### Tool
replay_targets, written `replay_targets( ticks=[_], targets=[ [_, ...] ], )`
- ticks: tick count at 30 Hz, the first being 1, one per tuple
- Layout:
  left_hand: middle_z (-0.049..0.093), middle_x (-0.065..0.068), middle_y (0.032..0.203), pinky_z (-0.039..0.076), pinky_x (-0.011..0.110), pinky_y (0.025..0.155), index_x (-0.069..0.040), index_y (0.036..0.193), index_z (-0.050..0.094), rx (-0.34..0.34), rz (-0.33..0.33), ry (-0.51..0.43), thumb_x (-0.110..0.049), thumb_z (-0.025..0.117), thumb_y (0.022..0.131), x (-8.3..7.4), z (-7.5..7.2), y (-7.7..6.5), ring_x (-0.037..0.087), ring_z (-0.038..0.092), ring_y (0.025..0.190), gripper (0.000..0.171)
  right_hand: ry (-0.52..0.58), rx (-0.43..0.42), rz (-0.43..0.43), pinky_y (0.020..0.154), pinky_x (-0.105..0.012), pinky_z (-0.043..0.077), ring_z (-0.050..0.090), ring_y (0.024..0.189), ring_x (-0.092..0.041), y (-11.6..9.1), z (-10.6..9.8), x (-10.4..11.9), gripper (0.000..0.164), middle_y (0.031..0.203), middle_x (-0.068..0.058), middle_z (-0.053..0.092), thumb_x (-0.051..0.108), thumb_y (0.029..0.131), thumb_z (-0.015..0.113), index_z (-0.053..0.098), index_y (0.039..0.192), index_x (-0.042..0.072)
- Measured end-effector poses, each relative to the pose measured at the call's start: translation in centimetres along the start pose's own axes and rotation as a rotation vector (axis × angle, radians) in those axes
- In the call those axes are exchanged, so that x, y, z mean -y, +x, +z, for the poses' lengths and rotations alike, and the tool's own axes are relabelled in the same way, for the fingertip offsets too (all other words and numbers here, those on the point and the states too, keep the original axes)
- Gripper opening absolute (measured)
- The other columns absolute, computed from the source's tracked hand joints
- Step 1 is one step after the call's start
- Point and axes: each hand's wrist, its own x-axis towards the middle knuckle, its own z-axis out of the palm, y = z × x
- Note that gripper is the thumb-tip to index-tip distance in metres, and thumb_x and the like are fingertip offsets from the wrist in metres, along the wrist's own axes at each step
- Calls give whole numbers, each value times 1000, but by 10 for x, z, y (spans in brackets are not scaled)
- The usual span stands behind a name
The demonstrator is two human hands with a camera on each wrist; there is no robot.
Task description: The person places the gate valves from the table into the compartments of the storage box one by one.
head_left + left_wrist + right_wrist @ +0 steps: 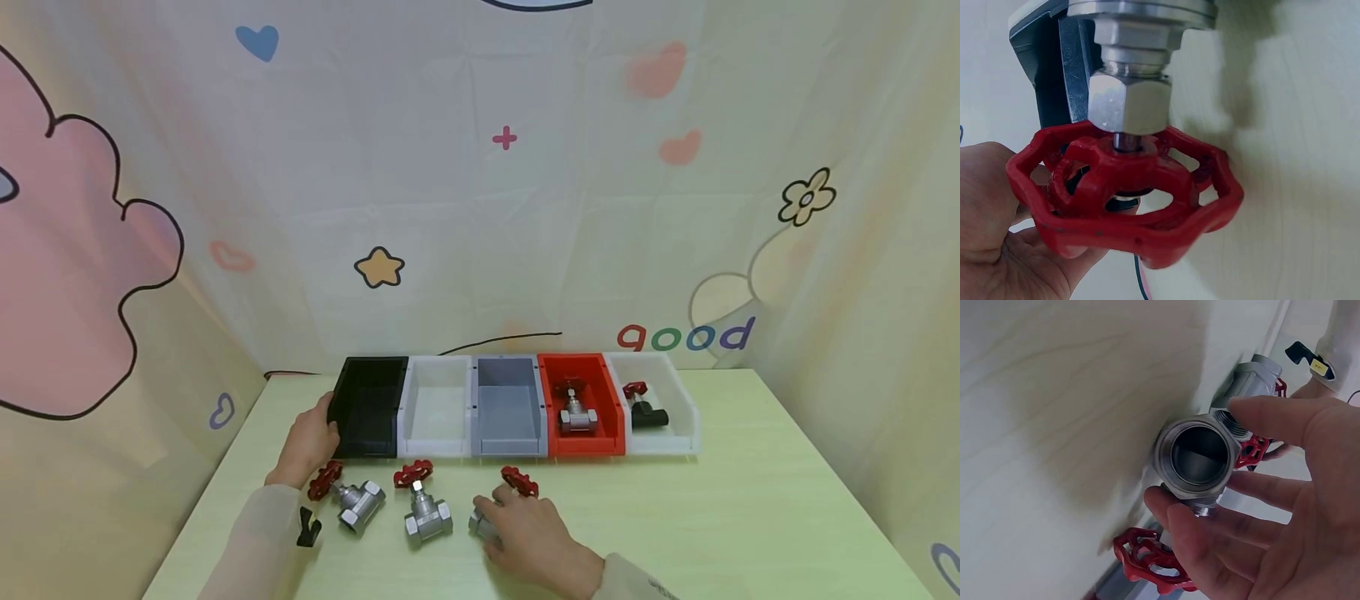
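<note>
My left hand [306, 443] grips the left wall of the black bin [367, 408], thumb and fingers at its edge; the left wrist view hides part of the fingers behind a red handwheel [1129, 194]. That wheel belongs to the leftmost silver valve [360, 504], which lies just below this hand. A second silver valve [427, 517] with a red handwheel lies to its right. My right hand [536, 537] holds a third silver valve [1197, 456] between thumb and fingers, close over the table. Its open threaded end faces the right wrist camera.
Right of the black bin stand a white bin [437, 448], a grey bin [510, 448], a red bin [586, 447] and another white bin [686, 417]. A silver valve [576, 412] lies in the red bin, a black-bodied valve [647, 415] in the right white one. A curtain [480, 208] hangs behind.
</note>
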Motion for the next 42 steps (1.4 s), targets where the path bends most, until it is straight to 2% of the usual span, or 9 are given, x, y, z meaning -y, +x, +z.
replay_targets(
  ticks=[7, 12, 16, 23, 32, 42],
  targets=[
    [68, 25, 92, 48, 39, 64, 4, 151, 26, 4, -8, -10, -7, 48, 97, 0, 0, 0, 17, 52, 49, 59, 28, 13, 29, 52, -29, 45, 54, 67, -11, 5, 6, -1, 45, 103, -3, 63, 33, 81, 76, 64, 123, 18],
    [67, 30, 104, 50, 41, 67, 4, 151, 26, -2, -6, -1, -7, 48, 97, 0, 0, 0, 18, 55, 54, 59, 48, 23, 43, 54, -29, 48, 54, 68, -12, 8, 10, -2, 46, 102, -3, 63, 33, 81, 77, 64, 123, 18],
    [64, 34, 115, 52, 45, 72, 5, 150, 27, -8, -6, 9, -7, 48, 96, -1, 0, 0, 22, 60, 63, 59, 49, 39, 51, 55, -30, 48, 54, 68, -12, 10, 11, -2, 49, 102, -4, 63, 33, 79, 78, 64, 124, 18],
    [58, 37, 126, 52, 54, 86, 5, 150, 29, -23, -3, 13, -6, 48, 96, -4, 0, -1, 37, 67, 92, 58, 108, 37, 56, 59, -27, 47, 52, 69, -11, 10, 9, -3, 46, 99, -3, 62, 25, 78, 77, 65, 121, 16],
    [58, 38, 125, 52, 54, 85, 5, 149, 29, -24, -2, 13, -6, 48, 96, -5, -1, -1, 38, 67, 92, 58, 161, 51, 79, 64, -27, 49, 52, 71, -11, 12, 10, -3, 45, 99, -3, 62, 22, 78, 77, 65, 121, 15],
    [56, 37, 128, 53, 52, 82, 4, 149, 29, -16, -16, 8, -7, 48, 96, -3, 0, -1, 31, 64, 83, 58, 170, 48, 94, 66, -28, 51, 52, 72, -11, 11, 11, -3, 45, 99, -3, 62, 21, 78, 77, 66, 121, 17]
  ],
)
